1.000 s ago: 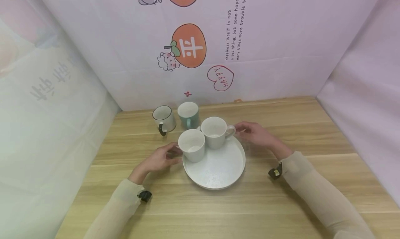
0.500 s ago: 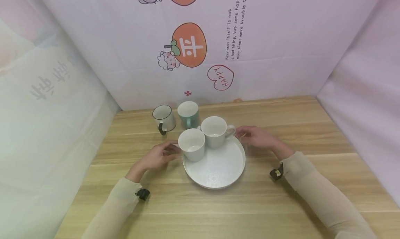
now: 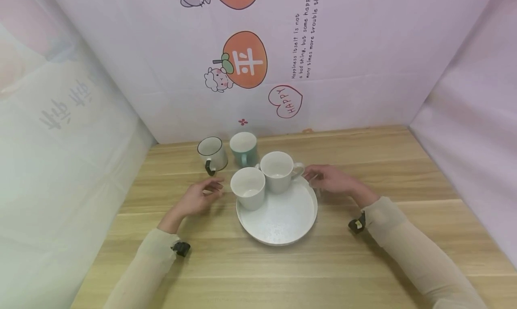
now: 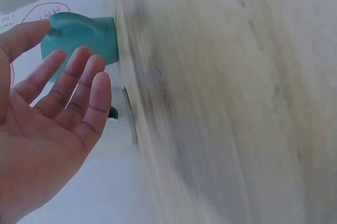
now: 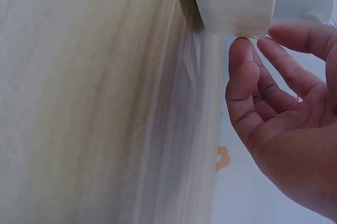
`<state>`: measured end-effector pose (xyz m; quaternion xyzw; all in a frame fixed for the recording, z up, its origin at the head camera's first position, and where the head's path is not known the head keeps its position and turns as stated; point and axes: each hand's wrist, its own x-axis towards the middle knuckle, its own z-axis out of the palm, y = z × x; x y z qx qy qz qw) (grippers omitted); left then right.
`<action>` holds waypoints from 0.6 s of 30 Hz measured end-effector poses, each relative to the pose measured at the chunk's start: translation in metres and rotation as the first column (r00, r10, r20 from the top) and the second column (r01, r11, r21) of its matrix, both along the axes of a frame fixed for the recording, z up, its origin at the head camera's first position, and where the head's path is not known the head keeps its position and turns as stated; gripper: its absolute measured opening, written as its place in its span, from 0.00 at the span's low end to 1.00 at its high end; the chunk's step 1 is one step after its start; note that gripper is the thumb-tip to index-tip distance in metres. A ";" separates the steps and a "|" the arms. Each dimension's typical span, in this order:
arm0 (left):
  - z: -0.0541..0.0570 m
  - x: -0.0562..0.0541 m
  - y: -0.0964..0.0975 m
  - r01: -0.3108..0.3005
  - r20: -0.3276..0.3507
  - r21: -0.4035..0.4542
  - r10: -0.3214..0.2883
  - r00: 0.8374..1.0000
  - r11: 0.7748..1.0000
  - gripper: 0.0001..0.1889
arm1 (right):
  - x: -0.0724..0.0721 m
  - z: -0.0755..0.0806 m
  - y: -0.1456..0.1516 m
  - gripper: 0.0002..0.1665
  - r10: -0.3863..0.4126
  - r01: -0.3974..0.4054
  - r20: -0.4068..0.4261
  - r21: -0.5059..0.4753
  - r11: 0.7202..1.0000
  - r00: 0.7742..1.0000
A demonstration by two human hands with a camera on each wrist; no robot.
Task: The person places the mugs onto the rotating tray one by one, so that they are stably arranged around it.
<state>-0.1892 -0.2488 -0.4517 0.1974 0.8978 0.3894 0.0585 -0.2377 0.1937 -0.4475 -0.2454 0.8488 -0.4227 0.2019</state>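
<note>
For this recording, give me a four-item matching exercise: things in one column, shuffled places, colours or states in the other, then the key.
Things:
1. Teal mug
2. Black-handled mug
3. Tray
4. Left hand

Descriptions:
A. Bears two white mugs
B. Fingers loose, holding nothing
C. Farthest left of the mugs in the head view
D. Blue-green outside, white inside

Right pairs: 1-D, 2-C, 3-A, 4-B
</note>
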 end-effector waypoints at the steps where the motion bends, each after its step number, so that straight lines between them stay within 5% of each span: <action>1: 0.000 0.000 -0.001 -0.007 -0.003 0.000 0.007 1.000 1.000 0.23 | 0.000 0.000 0.000 0.21 -0.002 0.002 0.003 0.001 1.000 1.000; 18: 0.009 -0.007 -0.020 -0.256 -0.008 -0.013 0.256 0.967 0.967 0.17 | 0.010 -0.001 0.007 0.23 -0.006 0.005 0.056 0.009 1.000 0.998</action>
